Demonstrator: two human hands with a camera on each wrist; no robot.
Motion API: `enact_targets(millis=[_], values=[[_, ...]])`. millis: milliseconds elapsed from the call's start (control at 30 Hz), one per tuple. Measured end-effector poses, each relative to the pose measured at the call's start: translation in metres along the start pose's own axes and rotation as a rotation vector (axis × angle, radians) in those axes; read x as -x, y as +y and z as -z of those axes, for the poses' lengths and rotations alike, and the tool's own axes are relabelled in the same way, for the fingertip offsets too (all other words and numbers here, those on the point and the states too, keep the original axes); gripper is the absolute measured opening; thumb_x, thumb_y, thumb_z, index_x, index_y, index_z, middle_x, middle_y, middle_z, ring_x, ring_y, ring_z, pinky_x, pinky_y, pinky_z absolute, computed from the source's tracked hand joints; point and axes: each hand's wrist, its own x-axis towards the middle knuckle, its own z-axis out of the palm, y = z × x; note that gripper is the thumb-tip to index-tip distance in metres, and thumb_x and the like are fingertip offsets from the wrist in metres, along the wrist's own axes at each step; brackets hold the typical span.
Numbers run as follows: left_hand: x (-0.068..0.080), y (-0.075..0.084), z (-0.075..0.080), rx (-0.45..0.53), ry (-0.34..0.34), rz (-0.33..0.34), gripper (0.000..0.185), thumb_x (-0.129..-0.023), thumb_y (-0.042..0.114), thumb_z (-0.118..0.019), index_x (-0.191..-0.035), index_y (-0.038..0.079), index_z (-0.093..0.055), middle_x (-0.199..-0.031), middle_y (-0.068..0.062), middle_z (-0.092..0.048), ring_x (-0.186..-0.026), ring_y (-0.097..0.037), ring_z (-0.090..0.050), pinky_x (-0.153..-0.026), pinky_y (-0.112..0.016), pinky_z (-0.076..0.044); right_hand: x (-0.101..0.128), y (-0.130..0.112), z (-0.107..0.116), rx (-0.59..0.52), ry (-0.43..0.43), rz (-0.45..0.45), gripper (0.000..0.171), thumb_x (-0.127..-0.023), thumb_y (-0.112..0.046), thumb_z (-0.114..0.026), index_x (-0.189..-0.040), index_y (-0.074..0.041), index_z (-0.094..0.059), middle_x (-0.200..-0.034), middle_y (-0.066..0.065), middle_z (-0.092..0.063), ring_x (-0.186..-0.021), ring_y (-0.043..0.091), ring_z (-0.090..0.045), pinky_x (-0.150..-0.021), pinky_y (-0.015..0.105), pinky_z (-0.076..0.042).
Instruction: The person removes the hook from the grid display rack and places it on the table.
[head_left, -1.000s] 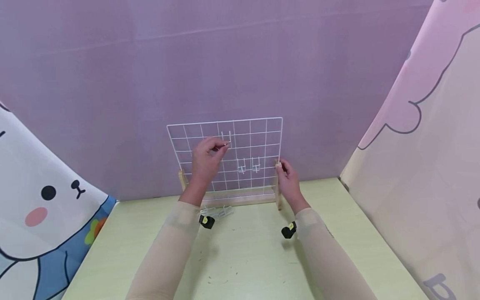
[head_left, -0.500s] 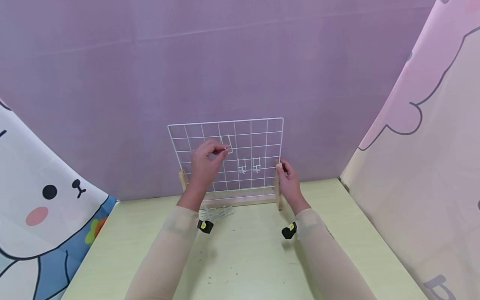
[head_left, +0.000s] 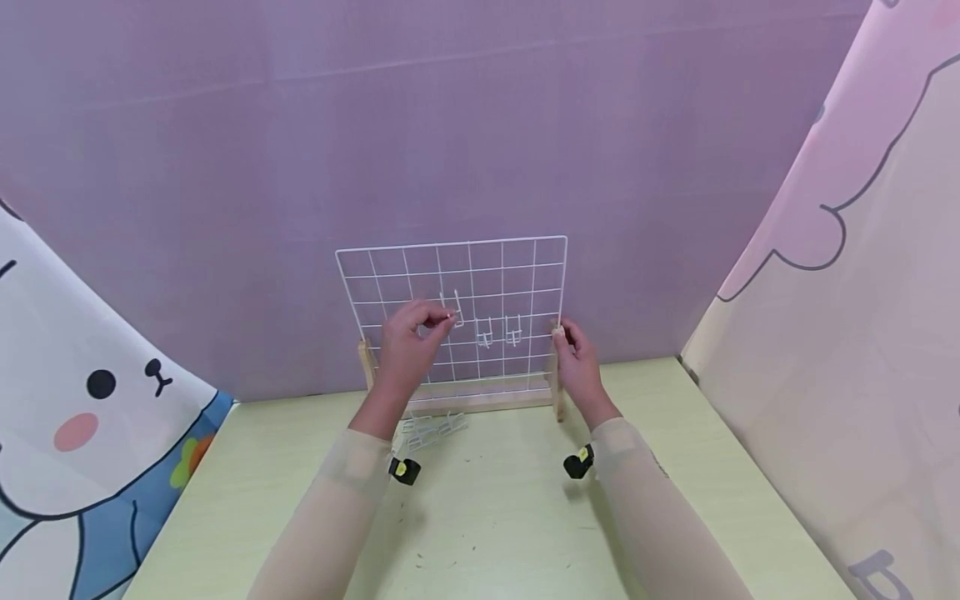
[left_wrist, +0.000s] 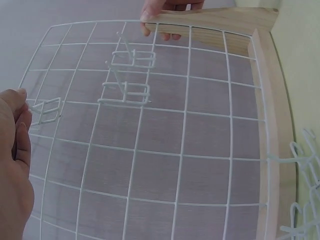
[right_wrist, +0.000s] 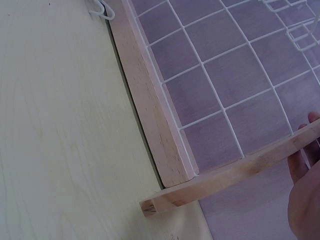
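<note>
Left hand (head_left: 409,337) has its fingers pinching a white hook (left_wrist: 48,109) right by the wire grid (left_wrist: 185,110), near two hung hooks (left_wrist: 125,93); right hand's (head_left: 578,367) gripping the wooden stand (right_wrist: 235,175).

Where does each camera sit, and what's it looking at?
Head: on the head, facing forward and down at the white grid, with left grip, right grip and sleeves.
Left wrist: worn there, facing the grid; left grip at left, right grip at top.
Right wrist: worn there, facing the wooden stand, table and grid; only the right grip shows.
Both wrist views share the stand.
</note>
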Motion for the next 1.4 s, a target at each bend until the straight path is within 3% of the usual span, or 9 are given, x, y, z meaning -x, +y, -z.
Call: enact_targets(millis=[200, 433, 600, 833, 933, 1033, 1267, 1400], values=[[0.01, -0.004, 0.0, -0.027, -0.04, 0.044, 0.007, -0.096, 0.003, -0.087, -0.101, 0.008, -0.084, -0.096, -0.002, -0.077, -0.088, -0.017, -0.069, -0.079, -0.02, -0.056, 0.0, 0.0, 0.001, -0.009, -0.009, -0.01, 0.045, -0.119, -0.034, -0.054, -0.156, -0.009, -0.059, -0.137, 0.033, -0.059, -0.122, 0.049, -0.055, -0.101, 0.059, -0.051], [0.025, -0.011, -0.001, -0.048, -0.09, 0.092, 0.006, -0.097, 0.007, -0.087, -0.102, 0.007, -0.084, -0.094, 0.0, -0.076, -0.086, -0.016, -0.068, -0.072, -0.021, -0.055, 0.001, -0.001, 0.001, -0.004, -0.012, -0.019, 0.046, -0.119, -0.032, -0.054, -0.157, -0.008, -0.057, -0.139, 0.032, -0.059, -0.122, 0.049, -0.055, -0.095, 0.042, -0.052], [0.033, -0.016, -0.001, -0.048, -0.114, 0.101, 0.005, -0.099, 0.011, -0.086, -0.103, 0.008, -0.084, -0.095, 0.002, -0.076, -0.087, -0.016, -0.068, -0.07, -0.021, -0.054, 0.001, -0.001, 0.0, -0.012, -0.009, -0.01, 0.045, -0.119, -0.03, -0.053, -0.156, -0.005, -0.057, -0.139, 0.033, -0.058, -0.123, 0.048, -0.056, -0.102, 0.057, -0.051], [0.042, -0.02, -0.005, -0.028, -0.122, 0.123, 0.005, -0.097, 0.005, -0.086, -0.098, 0.009, -0.083, -0.094, 0.001, -0.077, -0.085, -0.016, -0.069, -0.072, -0.023, -0.057, 0.001, -0.001, 0.001, 0.001, -0.01, -0.014, 0.044, -0.119, -0.032, -0.054, -0.156, -0.009, -0.058, -0.137, 0.027, -0.062, -0.124, 0.044, -0.058, -0.1, 0.047, -0.051], [0.047, -0.021, -0.007, -0.007, -0.121, 0.132, 0.008, -0.095, 0.002, -0.087, -0.097, 0.009, -0.083, -0.094, 0.001, -0.077, -0.084, -0.016, -0.07, -0.073, -0.024, -0.059, 0.001, -0.002, 0.001, -0.017, -0.014, -0.022, 0.044, -0.119, -0.034, -0.054, -0.157, -0.012, -0.058, -0.138, 0.027, -0.061, -0.127, 0.048, -0.055, -0.106, 0.059, -0.049], [0.052, -0.022, -0.01, 0.0, -0.13, 0.157, 0.008, -0.094, 0.002, -0.088, -0.097, 0.008, -0.083, -0.093, 0.002, -0.077, -0.083, -0.016, -0.07, -0.072, -0.024, -0.06, 0.001, -0.002, 0.001, -0.016, -0.014, -0.029, 0.045, -0.119, -0.035, -0.054, -0.158, -0.014, -0.058, -0.138, 0.028, -0.06, -0.126, 0.049, -0.053, -0.105, 0.064, -0.049], [0.063, -0.025, -0.018, -0.016, -0.176, 0.197, 0.008, -0.095, 0.005, -0.088, -0.098, 0.01, -0.083, -0.095, 0.002, -0.078, -0.085, -0.016, -0.072, -0.075, -0.026, -0.062, 0.001, -0.004, 0.0, 0.024, 0.002, -0.029, 0.043, -0.119, -0.035, -0.053, -0.155, -0.013, -0.059, -0.136, 0.028, -0.061, -0.121, 0.049, -0.056, -0.095, 0.047, -0.053], [0.067, -0.026, -0.021, -0.008, -0.185, 0.214, 0.011, -0.094, 0.002, -0.088, -0.097, 0.011, -0.083, -0.096, 0.001, -0.078, -0.084, -0.016, -0.072, -0.076, -0.027, -0.063, 0.001, -0.004, -0.001, 0.028, 0.002, -0.02, 0.042, -0.119, -0.032, -0.052, -0.156, -0.012, -0.059, -0.135, 0.028, -0.062, -0.122, 0.048, -0.058, -0.1, 0.052, -0.054]])
